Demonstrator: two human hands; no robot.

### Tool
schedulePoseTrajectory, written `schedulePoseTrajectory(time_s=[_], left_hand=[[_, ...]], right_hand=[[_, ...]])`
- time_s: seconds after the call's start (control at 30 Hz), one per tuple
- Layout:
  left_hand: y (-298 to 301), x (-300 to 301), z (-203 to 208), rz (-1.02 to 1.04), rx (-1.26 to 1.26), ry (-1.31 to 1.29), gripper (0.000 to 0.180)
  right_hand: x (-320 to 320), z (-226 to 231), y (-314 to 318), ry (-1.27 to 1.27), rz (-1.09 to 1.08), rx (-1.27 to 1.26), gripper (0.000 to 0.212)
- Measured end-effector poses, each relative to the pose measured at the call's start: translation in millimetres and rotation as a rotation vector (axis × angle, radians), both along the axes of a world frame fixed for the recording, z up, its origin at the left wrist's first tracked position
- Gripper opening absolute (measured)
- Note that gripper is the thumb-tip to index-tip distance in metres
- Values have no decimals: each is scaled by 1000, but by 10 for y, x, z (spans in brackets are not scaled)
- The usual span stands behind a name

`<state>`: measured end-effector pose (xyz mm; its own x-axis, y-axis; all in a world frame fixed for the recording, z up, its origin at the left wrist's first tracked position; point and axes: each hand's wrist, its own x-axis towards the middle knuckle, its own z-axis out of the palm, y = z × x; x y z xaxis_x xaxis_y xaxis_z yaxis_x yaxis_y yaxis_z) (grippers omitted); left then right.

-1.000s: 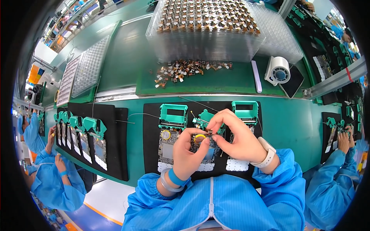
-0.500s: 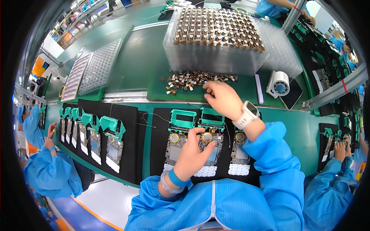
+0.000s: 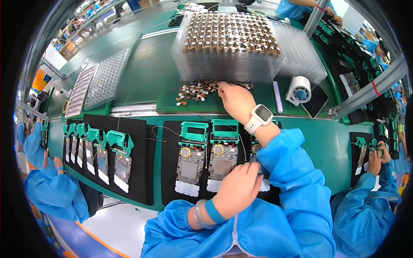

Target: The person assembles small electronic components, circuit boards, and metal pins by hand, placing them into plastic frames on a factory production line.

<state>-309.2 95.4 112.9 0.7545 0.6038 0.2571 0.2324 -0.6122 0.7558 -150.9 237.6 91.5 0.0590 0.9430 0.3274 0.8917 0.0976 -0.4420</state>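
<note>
My right hand (image 3: 237, 102) reaches to the near edge of a pile of small flex-cable parts (image 3: 198, 91), its fingers bent together at the parts; what they pinch is hidden. My left hand (image 3: 237, 188) is closed over the lower part of the right-hand circuit board (image 3: 264, 185), largely covering it; anything in its fingers cannot be made out. Beside it lie a middle circuit board (image 3: 221, 167) and a left circuit board (image 3: 189, 169), each with a green frame-like fixture (image 3: 193, 134) at its top and a white dotted strip at its bottom.
A stack of clear trays (image 3: 228, 66) filled with small parts stands behind the pile. To its right are a purple bar (image 3: 277, 96), a white fan (image 3: 298, 91) and a dark phone (image 3: 315, 102). More boards lie on a black mat (image 3: 142, 172) at left. Co-workers sit both sides.
My left hand has moved from the middle board toward the right-hand board, its fingers drawing together. My right hand has shifted onto the pile's edge. The view has shifted slightly.
</note>
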Motion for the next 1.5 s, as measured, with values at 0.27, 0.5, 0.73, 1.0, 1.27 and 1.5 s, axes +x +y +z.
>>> schedulePoseTrajectory(time_s=[0.27, 0.5, 0.73, 1.0, 1.27, 1.5], left_hand=[[17, 330, -290, 271, 16, 210, 45], [76, 498, -309, 153, -332, 89, 50], [142, 447, -386, 47, -941, -468, 38], [183, 348, -279, 22, -876, -428, 25], [178, 336, -258, 28, -902, -459, 22], [168, 332, -252, 26, -908, -473, 22]], right_hand=[[321, 305, -1147, 595, -12, 62, 14], [500, 182, -1738, 506, -83, 255, 14], [448, 244, -1808, 484, -56, 235, 17], [383, 320, -1859, 349, 89, 177, 21], [378, 322, -1862, 329, 89, 164, 20], [380, 345, -1865, 384, 91, 151, 18]])
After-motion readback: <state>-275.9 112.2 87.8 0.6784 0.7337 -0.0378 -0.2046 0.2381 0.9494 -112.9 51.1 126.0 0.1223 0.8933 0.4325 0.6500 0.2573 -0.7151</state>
